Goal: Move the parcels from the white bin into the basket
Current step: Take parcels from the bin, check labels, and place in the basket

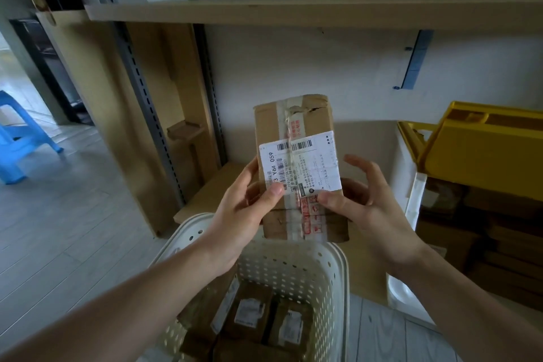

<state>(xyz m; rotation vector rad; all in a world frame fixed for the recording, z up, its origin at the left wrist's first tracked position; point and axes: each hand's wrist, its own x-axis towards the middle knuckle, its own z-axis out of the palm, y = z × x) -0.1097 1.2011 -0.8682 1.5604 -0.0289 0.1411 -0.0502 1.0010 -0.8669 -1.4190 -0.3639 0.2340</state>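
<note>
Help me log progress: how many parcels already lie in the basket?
3 labelled parcels show in the basket: left, middle, right. Plainer cardboard beneath may hide more.

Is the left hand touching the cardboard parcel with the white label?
Touching. The head view shows the left hand gripping the cardboard parcel at its left edge, with the thumb pressed flat on the white label.

brown cardboard parcel (296, 161), white barcoded label, red-printed clear tape | cream perforated basket (296, 270) | yellow lid (484, 150), right | blue stool (17, 138), left
</note>
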